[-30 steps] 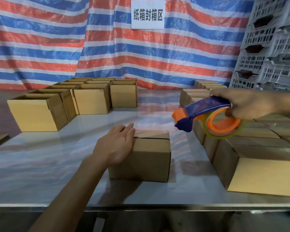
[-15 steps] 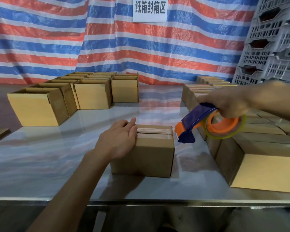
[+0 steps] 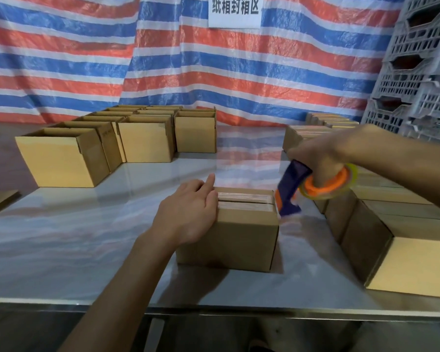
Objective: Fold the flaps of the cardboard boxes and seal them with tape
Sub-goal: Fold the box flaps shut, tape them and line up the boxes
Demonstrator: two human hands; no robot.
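**Cardboard box pinned at one end, dispenser at the other**

Cardboard box point(image 3: 239, 232) is the landmark: it sits near the front edge of the shiny table point(image 3: 87, 237) with its top flaps folded down, meeting in a seam that runs left to right.

The left hand point(image 3: 188, 214) rests against the box's left end. Its fingers lie fairly straight over the top edge, pressing rather than clutching, and the index finger is lifted. That hold probably serves two ends: it keeps the flaps flat and stops the light box from sliding.

At the box's right end, the right hand point(image 3: 315, 153) is wrapped tightly round the tape dispenser point(image 3: 290, 191). The dispenser's nose points down at the top right corner, and its tape roll point(image 3: 328, 184) trails to the right. Motion blur hides whether the nose touches the cardboard. A glossy band seems to lie along the seam, so this looks like one end of a taping pass.

Open boxes point(image 3: 61, 158) wait behind and to the left of the box. Closed boxes point(image 3: 391, 224) are ranked just to its right, likely the finished pile.
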